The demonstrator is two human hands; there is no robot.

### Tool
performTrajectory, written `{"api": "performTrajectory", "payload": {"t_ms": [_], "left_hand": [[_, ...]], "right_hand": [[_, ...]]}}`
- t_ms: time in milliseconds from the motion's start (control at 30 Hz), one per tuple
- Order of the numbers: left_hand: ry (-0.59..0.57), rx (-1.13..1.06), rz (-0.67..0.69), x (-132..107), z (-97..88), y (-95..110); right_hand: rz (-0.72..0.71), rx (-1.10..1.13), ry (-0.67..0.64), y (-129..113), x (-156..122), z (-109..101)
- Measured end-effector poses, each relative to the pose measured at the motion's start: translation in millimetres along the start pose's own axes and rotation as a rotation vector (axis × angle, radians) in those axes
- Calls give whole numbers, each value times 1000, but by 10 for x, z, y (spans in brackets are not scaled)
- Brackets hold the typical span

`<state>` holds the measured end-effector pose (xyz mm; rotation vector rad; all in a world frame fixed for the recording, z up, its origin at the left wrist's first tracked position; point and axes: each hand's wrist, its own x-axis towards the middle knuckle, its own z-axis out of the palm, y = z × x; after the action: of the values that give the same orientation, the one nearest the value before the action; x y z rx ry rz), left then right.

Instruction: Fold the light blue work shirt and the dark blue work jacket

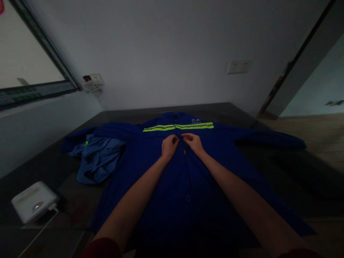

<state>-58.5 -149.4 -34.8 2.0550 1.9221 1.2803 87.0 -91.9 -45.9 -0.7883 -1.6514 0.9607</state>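
Note:
A dark blue work jacket lies front up on the dark table, sleeves spread to both sides. A yellow-green reflective stripe crosses its chest, with a small white print above it on the right. My left hand is closed at the front opening just below the stripe, thumb and forefinger pinched at the cloth edge. Opposite it, my right hand pinches the other edge, its fingertips a short gap away. What lies between the fingertips is too small and dark to make out. Lower down the front, a round button shows faintly.
A crumpled lighter blue garment lies by the jacket's left sleeve. A white box-shaped device with a cable sits at the near left. Behind the dark table rises a wall with sockets; a window frame is at the upper left.

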Motion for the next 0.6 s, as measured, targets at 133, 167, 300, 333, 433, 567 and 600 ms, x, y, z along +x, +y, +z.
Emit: {"api": "performTrajectory", "payload": {"t_ms": [133, 167, 300, 333, 433, 567, 600], "left_hand": [[-9, -56, -9, 22, 12, -27], [-10, -80, -12, 28, 19, -36], [-18, -157, -31, 46, 51, -70], [-20, -168, -38, 49, 57, -77], [-24, -196, -58, 55, 65, -91], [-34, -209, -76, 62, 65, -110], [-40, -210, -80, 63, 66, -114]], "right_hand": [[-1, 17, 11, -14, 10, -24], [4, 24, 11, -5, 18, -27], [8, 24, -7, 58, 69, -9], [4, 19, -7, 74, 82, -1], [1, 10, -4, 112, 112, 17], [9, -2, -4, 119, 126, 13], [7, -4, -6, 112, 126, 10]]}}
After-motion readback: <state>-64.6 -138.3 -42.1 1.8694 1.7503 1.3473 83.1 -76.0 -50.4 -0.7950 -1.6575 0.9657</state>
